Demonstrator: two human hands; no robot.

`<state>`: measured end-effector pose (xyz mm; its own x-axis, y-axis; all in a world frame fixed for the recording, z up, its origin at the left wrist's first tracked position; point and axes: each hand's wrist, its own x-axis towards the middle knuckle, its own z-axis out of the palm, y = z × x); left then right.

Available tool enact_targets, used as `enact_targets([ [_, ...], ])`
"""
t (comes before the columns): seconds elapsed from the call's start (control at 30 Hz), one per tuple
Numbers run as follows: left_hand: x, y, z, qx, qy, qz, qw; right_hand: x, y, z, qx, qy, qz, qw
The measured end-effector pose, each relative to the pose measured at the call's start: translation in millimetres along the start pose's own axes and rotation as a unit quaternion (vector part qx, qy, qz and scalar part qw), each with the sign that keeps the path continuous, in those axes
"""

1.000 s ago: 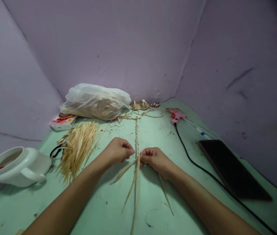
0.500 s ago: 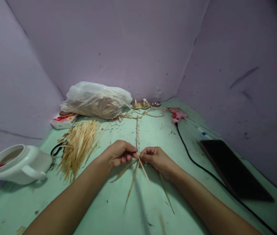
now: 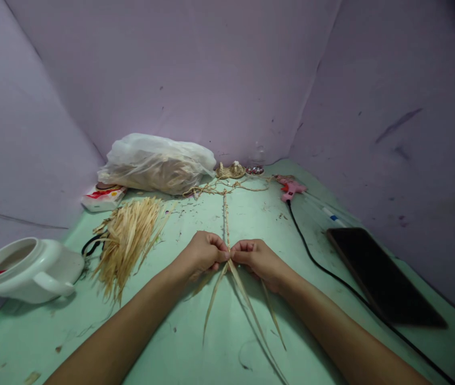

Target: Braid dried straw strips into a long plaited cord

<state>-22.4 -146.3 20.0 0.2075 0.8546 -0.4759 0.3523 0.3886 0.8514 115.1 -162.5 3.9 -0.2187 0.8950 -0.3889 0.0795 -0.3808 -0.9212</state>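
Note:
A thin braided straw cord (image 3: 226,216) runs toward me down the middle of the green table. At its near end my left hand (image 3: 207,253) and my right hand (image 3: 256,260) pinch it from either side, fingertips almost touching. Loose straw strands (image 3: 247,302) fan out below the fingers toward the front edge. Both hands are closed on the braid's end; the exact crossing of the strands is hidden by the fingertips. Left of my left hand lies a bundle of dry straw strips (image 3: 131,240).
A white pot (image 3: 46,267) stands at the left, a small box (image 3: 104,199) behind it. At the back lie a plastic bag (image 3: 159,163) and a woven piece (image 3: 230,171). On the right are a pink glue gun (image 3: 292,188), its black cable and a dark phone (image 3: 384,278).
My left hand has moved right and closed its fingertips at the braid, close to my right hand. A long strand now hangs further down to the right.

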Motion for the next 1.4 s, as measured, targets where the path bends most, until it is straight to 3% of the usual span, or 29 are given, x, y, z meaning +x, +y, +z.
enact_targets([
  [0.3,8.1,-7.2,-1.8,-0.022,-0.05,-0.01,0.998,0.0,-0.1,-1.4,0.015,-0.02,0.008,1.0],
  [0.93,11.9,-12.9,-4.2,0.035,-0.05,0.04,0.997,1.9,0.9,-2.8,-0.003,-0.03,0.034,0.999],
  [1.03,11.4,-12.7,-2.9,0.067,-0.023,0.063,0.995,3.5,3.7,-1.5,0.01,-0.032,0.028,0.999],
  [1.13,5.0,-9.7,2.3,0.173,0.042,0.107,0.978,5.7,7.5,0.7,0.014,-0.018,0.005,1.0],
  [1.27,-15.0,-3.3,15.5,0.339,0.133,0.141,0.921,8.0,11.5,1.8,0.017,-0.002,-0.025,1.0],
  [1.4,-36.8,4.2,28.9,0.427,0.126,0.128,0.886,8.6,13.2,1.5,0.03,0.0,-0.039,0.999],
])
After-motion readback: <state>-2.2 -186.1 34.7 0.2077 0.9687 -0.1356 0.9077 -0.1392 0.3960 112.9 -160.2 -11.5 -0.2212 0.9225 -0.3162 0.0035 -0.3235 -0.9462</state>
